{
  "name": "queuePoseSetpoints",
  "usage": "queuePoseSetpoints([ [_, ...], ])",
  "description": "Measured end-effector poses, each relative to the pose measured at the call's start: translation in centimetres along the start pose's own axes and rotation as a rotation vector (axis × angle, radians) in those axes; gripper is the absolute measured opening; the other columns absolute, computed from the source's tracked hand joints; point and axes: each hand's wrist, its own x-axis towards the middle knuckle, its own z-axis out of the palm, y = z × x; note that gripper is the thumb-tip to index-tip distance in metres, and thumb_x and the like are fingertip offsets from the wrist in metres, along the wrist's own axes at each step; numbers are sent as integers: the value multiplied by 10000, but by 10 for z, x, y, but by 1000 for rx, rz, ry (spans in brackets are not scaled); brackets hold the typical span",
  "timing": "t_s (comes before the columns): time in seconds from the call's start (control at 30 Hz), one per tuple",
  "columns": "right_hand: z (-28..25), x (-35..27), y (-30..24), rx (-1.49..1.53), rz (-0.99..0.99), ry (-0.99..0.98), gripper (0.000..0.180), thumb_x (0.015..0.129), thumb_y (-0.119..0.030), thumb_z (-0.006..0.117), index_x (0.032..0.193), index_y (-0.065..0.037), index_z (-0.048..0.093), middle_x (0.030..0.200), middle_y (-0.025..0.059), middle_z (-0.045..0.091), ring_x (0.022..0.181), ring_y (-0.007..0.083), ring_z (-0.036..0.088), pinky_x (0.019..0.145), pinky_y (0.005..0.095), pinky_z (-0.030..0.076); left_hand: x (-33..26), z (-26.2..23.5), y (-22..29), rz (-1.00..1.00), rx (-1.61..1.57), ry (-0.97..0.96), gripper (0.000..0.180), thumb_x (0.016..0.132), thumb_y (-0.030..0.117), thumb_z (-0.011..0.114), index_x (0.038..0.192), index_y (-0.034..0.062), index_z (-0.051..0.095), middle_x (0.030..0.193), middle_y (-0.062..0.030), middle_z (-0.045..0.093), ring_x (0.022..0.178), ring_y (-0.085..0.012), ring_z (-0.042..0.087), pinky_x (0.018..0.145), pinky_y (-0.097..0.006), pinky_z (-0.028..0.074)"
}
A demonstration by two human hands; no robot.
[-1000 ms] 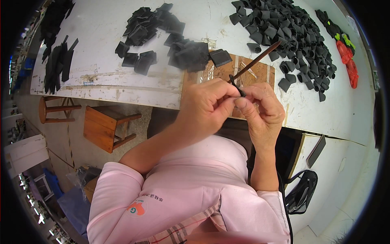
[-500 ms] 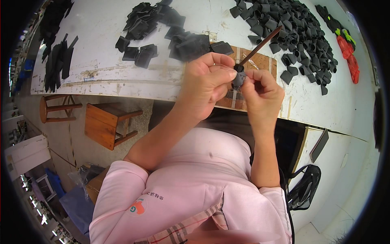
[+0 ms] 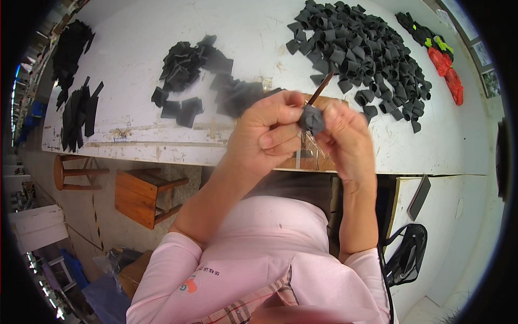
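Note:
Above the table's front edge, a small dark grey piece of fabric-like material [image 3: 311, 120], rounded and folded, sits between my two hands. My left hand [image 3: 267, 132] pinches it from the left, fingers curled. From the other side my right hand [image 3: 349, 135] grips it with closed fingers, slightly blurred. A thin brown pointed stick [image 3: 322, 88] rises from behind the piece, tip toward the far right; its lower end is hidden, so which hand holds it cannot be told. Beneath the hands lies a brown board [image 3: 318, 162] with strips of tape.
A big heap of dark grey curled pieces [image 3: 361, 48] covers the far right of the white table [image 3: 129, 116]. Flat dark pieces [image 3: 183, 65] lie mid-left, long strips [image 3: 81, 116] at far left. Red plastic bags [image 3: 447, 73] lie far right; a wooden stool [image 3: 141, 197] stands below.
The whole view has shifted, so the table sits lower in it. Between my hands the grey piece has turned and shows more of its rounded folded face. The stick looks shorter.

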Motion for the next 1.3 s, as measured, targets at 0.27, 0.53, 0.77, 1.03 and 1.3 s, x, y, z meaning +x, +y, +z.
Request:
queuePoseSetpoints([
  [0.27,-21,48,-8,118,-7,-285,254,821,-265,568,812,-14,525,628,-16,428,546,34,377,436,170,295,26,12,17,-13,-2,42,151,863,5,406,978,11,504,644,-33,534,314,-13,278,300,-158,206],
  [0.53,-23,53,-20,-208,-86,-260,326,845,-324,531,655,-60,511,558,-41,420,504,41,363,453,182,290,25,14,5,108,278,65,207,815,47,533,1008,-7,481,694,-43,530,457,-42,433,400,-145,309],
  [0.77,-10,29,-22,-457,-486,245,276,759,-234,637,877,5,568,638,7,488,547,68,450,485,195,354,36,26,13,893,1353,-113,267,769,15,588,1032,-1,548,815,-66,582,741,-135,546,654,-213,427],
  [1.03,3,20,-26,-943,-767,149,253,692,-169,683,872,-12,600,686,67,531,490,133,493,429,231,387,30,31,-13,750,656,22,80,812,41,575,877,-5,582,828,-36,568,757,-85,513,665,-205,423],
  [1.3,0,18,-24,-802,-698,125,222,699,-123,671,886,-24,603,648,72,522,496,163,493,443,256,388,35,27,-26,1047,888,130,74,812,19,547,869,-16,581,862,-88,569,778,-129,515,709,-229,415],
])
